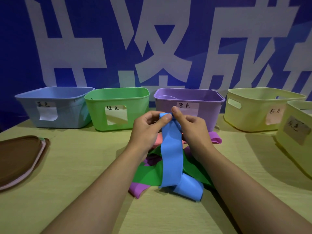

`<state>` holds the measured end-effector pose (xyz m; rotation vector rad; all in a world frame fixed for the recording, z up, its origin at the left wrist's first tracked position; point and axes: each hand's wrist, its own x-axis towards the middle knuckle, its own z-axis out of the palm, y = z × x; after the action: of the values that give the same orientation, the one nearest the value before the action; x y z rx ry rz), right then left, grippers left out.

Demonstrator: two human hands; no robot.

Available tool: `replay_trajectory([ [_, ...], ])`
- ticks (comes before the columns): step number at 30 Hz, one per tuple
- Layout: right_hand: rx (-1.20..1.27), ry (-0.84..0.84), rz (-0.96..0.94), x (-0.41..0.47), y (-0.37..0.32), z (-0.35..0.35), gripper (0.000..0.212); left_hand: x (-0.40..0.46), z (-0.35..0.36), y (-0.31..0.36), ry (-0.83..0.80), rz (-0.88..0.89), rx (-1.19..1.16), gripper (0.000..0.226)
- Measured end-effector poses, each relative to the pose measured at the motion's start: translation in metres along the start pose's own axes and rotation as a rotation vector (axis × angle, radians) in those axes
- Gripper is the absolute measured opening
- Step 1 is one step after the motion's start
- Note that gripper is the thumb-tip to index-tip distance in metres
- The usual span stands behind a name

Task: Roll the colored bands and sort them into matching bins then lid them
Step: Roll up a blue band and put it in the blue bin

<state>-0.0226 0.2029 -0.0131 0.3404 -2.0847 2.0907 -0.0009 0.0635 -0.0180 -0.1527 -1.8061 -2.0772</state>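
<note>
Head view. Both hands are raised over the middle of the yellow-green cloth-covered bench [70,166], pinching the top end of a wide, flat blue elastic band [171,154]. The left hand [148,127] holds that end between thumb and curled fingers; the right hand [189,125] does the same from the other side, thumb upright beside the left thumb. The grip judged here is the start of a roll: the end is folded over at the fingertips, while the rest of the band hangs down so that it can feed upward freely. Its lower end curls on the bench atop a loose heap holding a green band [148,176], a purple band [138,189] and a salmon-pink band [157,141]; a further purple loop [215,138] lies behind the right wrist.

Five open plastic bins stand in a row at the back, within reach and with paper labels facing the person: pale blue bin [55,107], green bin [118,107], purple bin [190,105], pale yellow bin [260,107], and a second yellow bin [297,135] at the right edge. The blue band matches the leftmost. A stack of brown and pink lids [18,157] waits at the left, aside until sorting ends.
</note>
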Motion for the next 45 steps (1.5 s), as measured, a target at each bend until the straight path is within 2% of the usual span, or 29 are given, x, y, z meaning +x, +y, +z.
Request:
replay_trajectory([
  [4,0.010,-0.021,-0.035,0.000,0.000,0.000,0.044,0.001,-0.001,-0.002,-0.003,0.020,-0.010,0.011],
  [11,0.089,-0.051,-0.079,0.000,0.000,-0.001,0.026,0.003,-0.001,-0.002,0.008,0.027,-0.054,0.021],
  [15,0.096,-0.067,-0.097,0.001,0.000,-0.001,0.017,0.001,0.000,-0.001,0.006,-0.051,-0.075,0.026],
  [17,0.113,-0.088,-0.105,0.000,0.000,0.000,0.017,-0.003,0.003,0.004,0.010,-0.124,-0.071,0.023],
  [21,0.102,-0.108,-0.137,-0.001,-0.002,0.000,0.018,-0.004,0.003,0.008,0.050,-0.193,-0.012,0.035],
  [26,0.109,-0.123,-0.161,-0.002,0.000,0.000,0.018,-0.001,0.003,0.005,0.106,-0.135,-0.022,0.024],
  [30,0.153,-0.115,-0.106,-0.003,-0.001,0.002,0.022,0.001,0.002,0.004,0.075,-0.082,-0.067,0.014],
  [36,0.025,-0.004,0.017,-0.002,-0.005,-0.001,0.046,-0.002,0.002,0.003,-0.001,-0.027,-0.028,0.012],
  [39,-0.012,0.022,-0.003,-0.001,-0.004,-0.001,0.055,-0.003,0.003,0.003,-0.016,-0.012,-0.031,0.016],
  [45,-0.013,0.024,-0.037,-0.002,-0.003,-0.001,0.043,-0.002,0.001,0.002,-0.013,0.006,-0.014,0.020],
])
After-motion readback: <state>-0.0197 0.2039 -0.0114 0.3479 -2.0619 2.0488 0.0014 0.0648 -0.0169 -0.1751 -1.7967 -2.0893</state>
